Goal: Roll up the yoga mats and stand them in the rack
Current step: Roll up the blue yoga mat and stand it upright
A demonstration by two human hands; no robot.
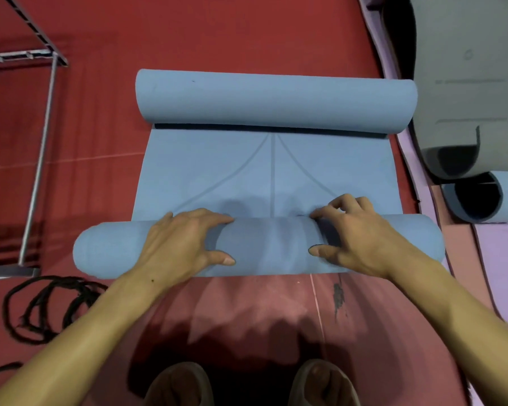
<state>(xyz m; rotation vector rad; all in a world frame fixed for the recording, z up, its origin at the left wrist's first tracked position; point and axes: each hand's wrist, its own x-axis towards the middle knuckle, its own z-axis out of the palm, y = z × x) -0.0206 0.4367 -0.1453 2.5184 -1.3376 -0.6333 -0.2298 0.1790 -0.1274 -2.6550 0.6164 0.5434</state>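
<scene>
Blue yoga mat [261, 171] flat on the red floor [100, 127], both ends rolled, rolls' long axes running left to right, your left hand [182, 244] and right hand [355, 241] each pressing the near roll [270, 247], fingers spread, neither grip clenched

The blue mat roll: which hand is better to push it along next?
Probably the left hand. It lies flat across the top of the near roll, ready to press forward. The right hand has curled fingertips at the roll's front edge, better for tucking.
</scene>
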